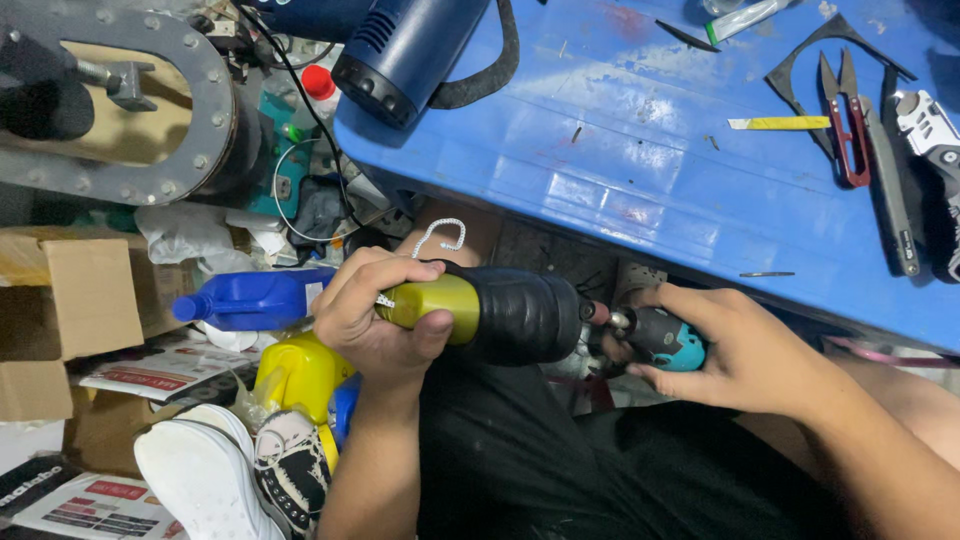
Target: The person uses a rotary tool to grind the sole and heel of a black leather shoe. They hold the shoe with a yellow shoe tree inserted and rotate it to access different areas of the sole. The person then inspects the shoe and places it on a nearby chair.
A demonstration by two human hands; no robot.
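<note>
My left hand grips a thick handle, olive-yellow at the near end and wrapped in black rubber toward the right. A small white bead chain hangs from it. My right hand holds a small black and teal rotary tool, its metal tip touching the black end of the handle. Both hands are below the front edge of the blue table, over my lap.
On the blue table lie a dark blue heat gun, red-handled snips, a grey knife and a yellow strip. On the floor at left are a blue bottle, a yellow container, cardboard boxes, a white shoe and a round metal flange.
</note>
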